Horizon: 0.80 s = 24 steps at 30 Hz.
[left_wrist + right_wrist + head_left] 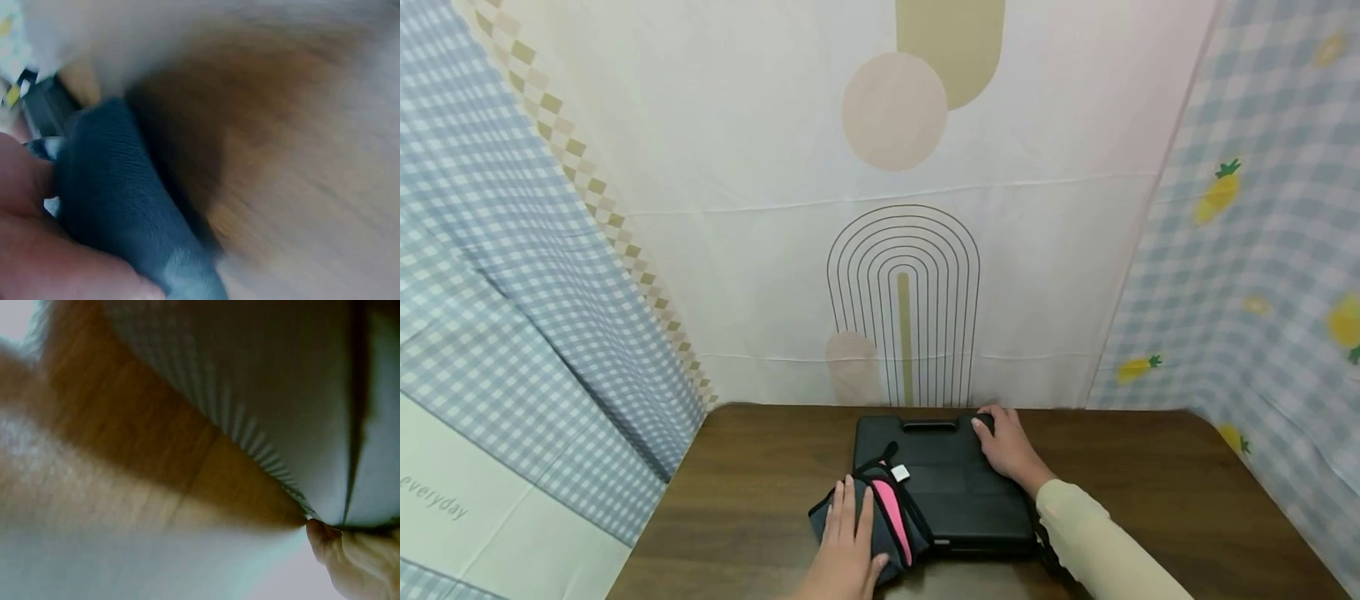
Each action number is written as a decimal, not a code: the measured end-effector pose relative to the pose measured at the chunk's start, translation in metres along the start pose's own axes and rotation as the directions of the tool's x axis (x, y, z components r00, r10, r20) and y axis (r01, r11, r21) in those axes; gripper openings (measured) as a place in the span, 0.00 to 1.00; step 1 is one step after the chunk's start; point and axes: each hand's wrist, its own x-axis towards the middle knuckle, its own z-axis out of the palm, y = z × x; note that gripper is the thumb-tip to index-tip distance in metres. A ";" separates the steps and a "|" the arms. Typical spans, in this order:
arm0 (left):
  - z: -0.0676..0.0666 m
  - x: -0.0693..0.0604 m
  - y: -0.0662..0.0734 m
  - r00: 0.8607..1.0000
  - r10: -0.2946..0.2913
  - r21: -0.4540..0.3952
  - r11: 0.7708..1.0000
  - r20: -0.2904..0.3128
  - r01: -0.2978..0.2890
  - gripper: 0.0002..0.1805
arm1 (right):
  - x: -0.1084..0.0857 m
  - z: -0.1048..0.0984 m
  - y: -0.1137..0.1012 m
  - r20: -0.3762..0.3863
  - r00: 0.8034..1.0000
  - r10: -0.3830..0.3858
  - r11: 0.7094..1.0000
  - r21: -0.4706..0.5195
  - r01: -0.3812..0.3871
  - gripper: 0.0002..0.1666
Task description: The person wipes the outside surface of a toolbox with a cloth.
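Observation:
A dark grey fabric pouch with black trim, a pink stripe and a white tag leans over the left side of a flat black case. My left hand lies on the pouch with straight fingers, thumb set apart near its lower edge. Up close in the left wrist view, the blurred pouch slants beside that hand. At the case's far right corner, my right hand grips the edge, thumb on top. The right wrist view has the case's side and part of that hand.
The case's handle faces the back edge of the brown wooden table. A pale patterned cloth hangs behind it. Blue checked cloths hang at the left and right.

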 end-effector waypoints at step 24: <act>0.003 0.025 0.035 0.985 0.165 0.509 0.844 0.057 -0.170 0.47 | 0.000 0.002 0.002 -0.008 1.000 0.003 0.999 -0.044 -0.003 0.27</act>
